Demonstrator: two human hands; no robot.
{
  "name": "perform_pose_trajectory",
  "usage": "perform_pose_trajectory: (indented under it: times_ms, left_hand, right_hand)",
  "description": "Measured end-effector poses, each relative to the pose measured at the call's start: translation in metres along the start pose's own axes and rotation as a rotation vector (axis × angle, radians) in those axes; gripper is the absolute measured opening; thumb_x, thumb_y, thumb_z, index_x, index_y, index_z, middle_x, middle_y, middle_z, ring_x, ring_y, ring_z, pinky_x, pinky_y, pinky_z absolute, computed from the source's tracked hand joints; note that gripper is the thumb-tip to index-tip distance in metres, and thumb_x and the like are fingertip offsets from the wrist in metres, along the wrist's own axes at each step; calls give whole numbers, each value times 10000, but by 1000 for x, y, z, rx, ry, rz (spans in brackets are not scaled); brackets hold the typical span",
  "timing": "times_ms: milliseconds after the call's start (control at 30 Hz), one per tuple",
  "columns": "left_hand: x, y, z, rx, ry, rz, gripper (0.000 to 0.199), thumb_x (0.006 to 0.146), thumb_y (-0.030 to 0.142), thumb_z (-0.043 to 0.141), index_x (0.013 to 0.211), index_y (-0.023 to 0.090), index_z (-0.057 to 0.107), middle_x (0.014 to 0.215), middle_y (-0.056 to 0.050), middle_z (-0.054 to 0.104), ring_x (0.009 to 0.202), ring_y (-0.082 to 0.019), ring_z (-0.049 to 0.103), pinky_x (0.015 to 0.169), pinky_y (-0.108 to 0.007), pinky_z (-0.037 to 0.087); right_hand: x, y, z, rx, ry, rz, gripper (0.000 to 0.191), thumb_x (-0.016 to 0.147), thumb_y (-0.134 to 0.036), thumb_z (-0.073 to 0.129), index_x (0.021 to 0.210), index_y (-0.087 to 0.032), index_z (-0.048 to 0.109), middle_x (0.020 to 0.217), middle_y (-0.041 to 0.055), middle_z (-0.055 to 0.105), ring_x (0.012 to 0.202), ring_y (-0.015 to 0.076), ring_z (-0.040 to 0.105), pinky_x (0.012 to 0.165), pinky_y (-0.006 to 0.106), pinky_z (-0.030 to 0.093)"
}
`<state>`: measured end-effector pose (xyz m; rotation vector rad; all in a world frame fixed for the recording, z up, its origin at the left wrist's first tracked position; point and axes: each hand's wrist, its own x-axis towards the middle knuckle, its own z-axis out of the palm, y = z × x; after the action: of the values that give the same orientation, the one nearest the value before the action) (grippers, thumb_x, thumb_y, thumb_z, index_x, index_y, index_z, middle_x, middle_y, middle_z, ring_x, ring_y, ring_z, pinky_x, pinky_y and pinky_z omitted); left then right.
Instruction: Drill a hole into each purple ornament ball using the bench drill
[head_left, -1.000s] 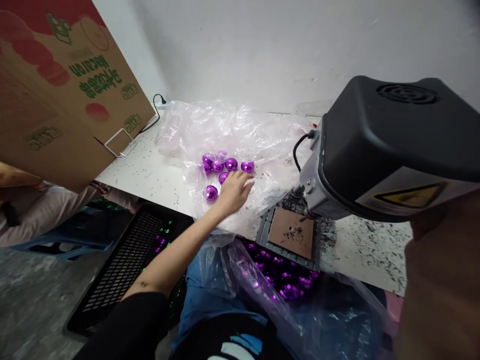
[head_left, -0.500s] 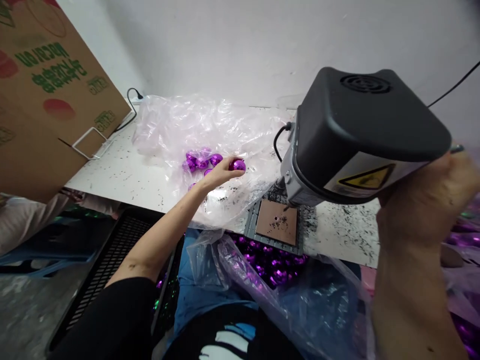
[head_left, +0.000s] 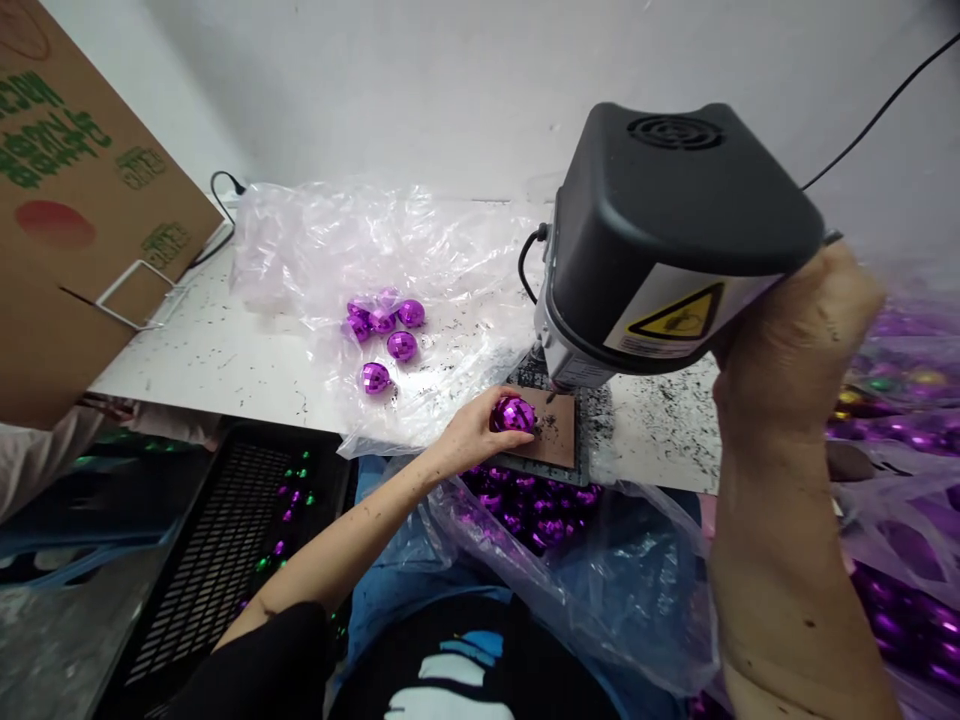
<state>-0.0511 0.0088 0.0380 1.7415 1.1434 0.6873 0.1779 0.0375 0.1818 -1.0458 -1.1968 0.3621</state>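
Ball (head_left: 516, 413) sits inside the left hand's grip (head_left: 474, 432), which is clamped on it over the brown board (head_left: 561, 440).

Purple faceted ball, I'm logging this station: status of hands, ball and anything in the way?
Left hand holding purple faceted ball at brown plate; contact unclear. Right hand beside black machine head, grip hidden. Black shavings on plate.

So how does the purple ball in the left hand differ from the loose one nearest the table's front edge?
The held ball is gripped by the left hand; the loose ball is untouched.
The held ball is at the brown board; the loose ball lies on the plastic sheet.
Fingers cover part of the held ball; nothing covers the loose ball.
Both are shiny, purple and faceted.
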Motion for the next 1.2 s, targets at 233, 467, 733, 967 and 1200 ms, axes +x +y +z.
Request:
perform_pose_trajectory:
  times_ms: [233,467,733,967,1200]
  left_hand:
    - [3,-2,10,169,86,66,563,799,349,778,1302,244,548,1212,-59,561,1139,-238,597,1003,-391,499]
    - [5,1,25,213,98,141,461,823,335,769,1211,219,548,1145,-59,609,1067,-231,609,936,-383,506]
    - [10,2,44,379,267,149,422,801,407,774,1127,202,601,1060,-55,592,1016,-242,606,906,-384,505]
    - [17,10,53,358,307,76,363,782,324,772,1073,212,586,1081,-48,556,1006,-225,598,881,-370,510]
    - [21,8,52,259,314,99,388,768,255,782,1081,213,558,1078,-47,602,1029,-233,603,909,-377,503]
  right_hand:
    - [0,0,1,37,0,9,624,778,-747,602,723,-133,501,639,-8,482,499,40,437,382,185,303]
    - [0,2,1,33,14,3,609,788,-731,603,733,-129,522,661,-4,500,524,38,461,410,173,329]
    - [0,-1,2,38,15,-32,636,774,-744,606,704,-121,496,632,-15,467,549,24,430,474,176,334]
    - [-1,-1,3,12,24,-22,646,793,-750,578,699,-115,502,676,-3,481,597,35,464,524,194,406]
    - [-2,-2,1,-8,11,-34,638,823,-736,548,703,-114,483,652,-25,459,567,12,447,506,173,380]
